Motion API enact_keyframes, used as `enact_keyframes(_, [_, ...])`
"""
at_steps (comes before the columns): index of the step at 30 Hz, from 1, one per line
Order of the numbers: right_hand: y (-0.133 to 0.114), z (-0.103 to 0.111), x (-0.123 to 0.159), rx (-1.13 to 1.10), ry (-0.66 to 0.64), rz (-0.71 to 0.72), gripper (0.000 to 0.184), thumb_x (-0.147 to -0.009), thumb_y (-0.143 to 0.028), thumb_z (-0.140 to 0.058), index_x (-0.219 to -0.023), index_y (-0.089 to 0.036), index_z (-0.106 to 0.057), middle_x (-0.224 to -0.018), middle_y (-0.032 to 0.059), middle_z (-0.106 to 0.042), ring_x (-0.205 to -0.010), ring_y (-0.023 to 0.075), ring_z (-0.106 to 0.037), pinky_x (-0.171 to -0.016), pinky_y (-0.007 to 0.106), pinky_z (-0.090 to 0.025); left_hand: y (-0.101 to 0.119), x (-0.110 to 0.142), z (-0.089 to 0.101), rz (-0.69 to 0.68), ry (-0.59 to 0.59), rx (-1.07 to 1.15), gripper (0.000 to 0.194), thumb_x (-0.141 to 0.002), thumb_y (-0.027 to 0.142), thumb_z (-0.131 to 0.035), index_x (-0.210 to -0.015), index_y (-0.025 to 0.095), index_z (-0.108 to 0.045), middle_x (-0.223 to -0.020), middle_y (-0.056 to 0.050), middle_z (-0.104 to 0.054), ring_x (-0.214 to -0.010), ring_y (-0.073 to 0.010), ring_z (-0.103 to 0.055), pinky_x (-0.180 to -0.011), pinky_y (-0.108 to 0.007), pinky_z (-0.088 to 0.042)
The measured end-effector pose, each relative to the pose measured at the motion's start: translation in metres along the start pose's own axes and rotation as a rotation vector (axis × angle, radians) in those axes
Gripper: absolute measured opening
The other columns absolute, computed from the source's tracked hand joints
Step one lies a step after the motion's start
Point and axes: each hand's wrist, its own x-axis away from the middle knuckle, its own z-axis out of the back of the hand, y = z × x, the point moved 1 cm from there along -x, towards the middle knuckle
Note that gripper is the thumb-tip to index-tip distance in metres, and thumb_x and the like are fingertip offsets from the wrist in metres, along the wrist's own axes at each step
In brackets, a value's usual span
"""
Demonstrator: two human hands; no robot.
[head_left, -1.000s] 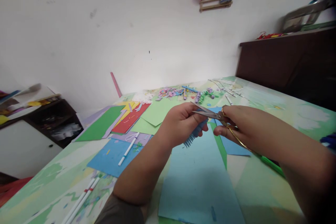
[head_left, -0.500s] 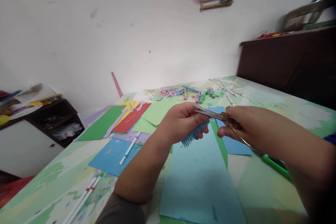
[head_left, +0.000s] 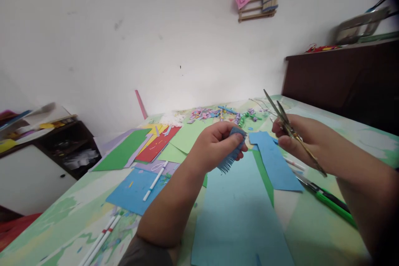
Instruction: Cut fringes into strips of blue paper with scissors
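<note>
My left hand (head_left: 218, 145) pinches a fringed strip of blue paper (head_left: 232, 153) between thumb and fingers, the cut fringe hanging down and to the left. To its right, my right hand (head_left: 299, 135) is closed around a pair of scissors (head_left: 286, 122). Their blades point up and to the left, slightly apart, clear of the strip. Under both hands lies a long light-blue sheet (head_left: 237, 212) on a green one. A smaller cut piece of blue paper (head_left: 276, 166) rests beside it, below my right hand.
A green utility knife (head_left: 332, 205) lies at the right. White sticks (head_left: 101, 237) and paper scraps are at the front left. Red paper (head_left: 157, 145) and green paper (head_left: 121, 151) lie further back. Curled paper pieces (head_left: 243, 118) are near the wall. A dark cabinet (head_left: 343, 83) borders the table.
My right hand has drawn the scissors away from the blue strip and turned them upward. My left hand still holds the strip, now more exposed. The view has tilted slightly up.
</note>
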Motion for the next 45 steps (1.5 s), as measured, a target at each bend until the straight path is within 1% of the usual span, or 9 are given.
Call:
enact_keyframes(8, [-0.014, -0.038, -0.007, -0.638, -0.092, -0.299, 0.031, -0.068, -0.049, -0.06, -0.074, -0.022, -0.046, -0.066, -0.0026, -0.052, -0.06, 0.014, -0.047, -0.056, 0.029, -0.038, -0.014, -0.012, 0.001, -0.098, 0.155, -0.129, 0.009, -0.07, 0.023, -0.06, -0.074, 0.016, -0.064, -0.069, 0.001, -0.063, -0.068, -0.0101, -0.058, -0.065, -0.023, -0.047])
enact_keyframes(12, [-0.017, -0.059, -0.011, -0.762, 0.021, -0.346, 0.032, -0.06, -0.038, -0.066, -0.069, -0.022, -0.04, -0.06, -0.0063, -0.045, -0.057, 0.0115, -0.044, -0.054, 0.026, -0.037, -0.024, -0.014, -0.003, -0.08, 0.177, -0.219, 0.013, -0.071, 0.025, -0.06, -0.078, 0.018, -0.066, -0.079, -0.001, -0.064, -0.081, -0.0135, -0.057, -0.076, -0.026, -0.045])
enact_keyframes(17, [-0.007, -0.065, -0.016, -0.69, 0.082, -0.401, 0.027, -0.064, -0.037, -0.061, -0.072, -0.021, -0.041, -0.059, -0.0072, -0.043, -0.055, 0.0104, -0.043, -0.053, 0.026, -0.037, -0.034, -0.02, -0.001, -0.038, 0.257, -0.28, 0.028, -0.071, 0.031, -0.059, -0.096, 0.018, -0.062, -0.096, -0.004, -0.061, -0.088, -0.0147, -0.055, -0.077, -0.026, -0.045])
enact_keyframes(21, [0.024, -0.059, -0.041, -0.517, 0.074, -0.502, 0.019, -0.073, -0.031, -0.06, -0.081, -0.018, -0.049, -0.067, -0.0043, -0.05, -0.062, 0.0113, -0.05, -0.06, 0.027, -0.043, -0.048, -0.034, 0.015, 0.036, 0.402, -0.498, 0.043, -0.08, 0.039, -0.046, -0.117, 0.017, -0.049, -0.112, -0.009, -0.056, -0.098, -0.0154, -0.054, -0.08, -0.026, -0.046])
enact_keyframes(25, [0.077, -0.062, -0.075, -0.312, -0.054, -0.672, 0.03, -0.085, -0.032, -0.051, -0.109, -0.015, -0.053, -0.106, 0.0065, -0.056, -0.087, 0.0171, -0.057, -0.073, 0.037, -0.049, -0.069, -0.048, 0.031, 0.088, 0.429, -0.654, 0.043, -0.083, 0.037, -0.039, -0.117, 0.011, -0.047, -0.116, -0.013, -0.054, -0.106, -0.0172, -0.051, -0.09, -0.028, -0.041])
enact_keyframes(29, [0.126, -0.075, -0.082, -0.1, -0.174, -0.815, 0.034, -0.084, -0.032, -0.052, -0.113, -0.014, -0.052, -0.113, 0.0085, -0.054, -0.094, 0.0199, -0.056, -0.077, 0.04, -0.048, -0.091, -0.056, 0.035, 0.135, 0.302, -0.87, 0.037, -0.084, 0.032, -0.041, -0.112, 0.011, -0.053, -0.113, -0.012, -0.056, -0.107, -0.0188, -0.05, -0.094, -0.03, -0.038])
enact_keyframes(33, [0.154, -0.073, -0.071, 0.114, -0.206, -0.857, 0.031, -0.085, -0.032, -0.05, -0.112, -0.017, -0.052, -0.114, 0.0081, -0.054, -0.094, 0.019, -0.055, -0.078, 0.039, -0.047, -0.107, -0.058, 0.036, 0.186, 0.029, -1.073, 0.026, -0.083, 0.031, -0.049, -0.101, 0.013, -0.059, -0.106, -0.009, -0.06, -0.102, -0.0195, -0.054, -0.091, -0.038, -0.041])
enact_keyframes(40, [0.169, -0.036, -0.055, 0.282, -0.279, -0.871, 0.033, -0.084, -0.033, -0.052, -0.112, -0.015, -0.052, -0.113, 0.0082, -0.054, -0.094, 0.0199, -0.056, -0.078, 0.039, -0.047, -0.124, -0.051, 0.035, 0.352, -0.344, -1.361, 0.034, -0.084, 0.033, -0.05, -0.112, 0.015, -0.051, -0.114, -0.009, -0.054, -0.099, -0.0207, -0.054, -0.083, -0.043, -0.046])
enact_keyframes(45, [0.16, -0.046, -0.044, 0.295, -0.329, -0.833, 0.031, -0.085, -0.032, -0.05, -0.112, -0.017, -0.052, -0.113, 0.0074, -0.054, -0.094, 0.0192, -0.056, -0.078, 0.04, -0.048, -0.123, -0.046, 0.028, 0.422, -0.483, -1.487, 0.034, -0.084, 0.032, -0.05, -0.112, 0.015, -0.051, -0.115, -0.009, -0.053, -0.1, -0.021, -0.054, -0.083, -0.043, -0.046])
